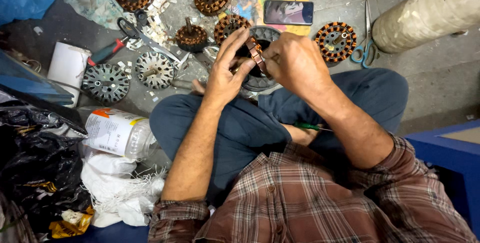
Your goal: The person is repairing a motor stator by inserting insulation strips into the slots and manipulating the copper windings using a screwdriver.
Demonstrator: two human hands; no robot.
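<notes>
Mostly the work sat hidden: the two hands covered much of the wound motor core (255,55) they held above the person's crossed legs, and only a strip of its copper coils showed between them. The left hand (225,70) was half open, its fingers (235,40) stretched up along the core's near edge and the thumb pressed on the coils. The right hand (295,63) was curled tight on the core's other side; its fingertips could not be seen. Under the core a dark round housing (267,34) lay on the floor, largely covered. A green-handled screwdriver (307,126) poked out from beneath the right forearm. Another wound core (335,41) lay beside blue-handled scissors (364,48), and a phone (288,12) lay beyond.
</notes>
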